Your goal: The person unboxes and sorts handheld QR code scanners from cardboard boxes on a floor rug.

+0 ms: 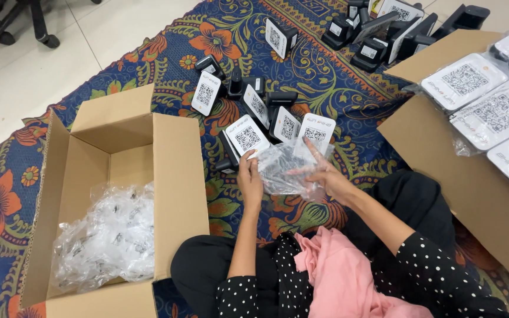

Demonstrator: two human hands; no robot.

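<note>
I sit on a patterned rug. My left hand (250, 176) grips a black stand device with a white code plate (244, 138), holding it by its lower edge. A clear plastic bag (284, 168) lies crumpled between my hands. My right hand (325, 174) rests on the bag with fingers spread, pinching its film. Several more black devices with white code plates (266, 106) stand on the rug just beyond my hands.
An open cardboard box (175, 176) at my left holds a heap of empty clear bags (110, 235). Another open box (437, 147) at my right holds bagged white-plate devices (490, 112). More devices (384, 29) stand at the rug's far edge. Chair wheels (13, 23) are at top left.
</note>
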